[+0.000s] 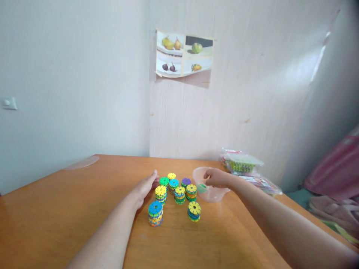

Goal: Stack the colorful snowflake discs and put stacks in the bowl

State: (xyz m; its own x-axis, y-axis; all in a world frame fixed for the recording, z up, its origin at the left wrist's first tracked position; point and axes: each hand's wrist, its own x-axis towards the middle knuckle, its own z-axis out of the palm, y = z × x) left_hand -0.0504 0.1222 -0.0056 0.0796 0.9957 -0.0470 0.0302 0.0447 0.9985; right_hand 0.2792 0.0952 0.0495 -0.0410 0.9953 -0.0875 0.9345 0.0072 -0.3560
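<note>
Pale panelled wall (202, 119), one; brown wooden desk (70, 201), one. Green flat plastic disc (202, 188), one: lies in the clear round plastic bowl (214, 195), below and slightly left of the right hand (216, 178), the nearer one; no long axis is discernible. Right grip: curled, inside the rim; contact or hold cannot be told. Upright stacks of slotted multicoloured plastic discs (180, 195): nine, topped five yellow, two blue, one green, one purple. Left hand (144, 189): just beside them, grip loosely open, apparently holding nothing.
</note>
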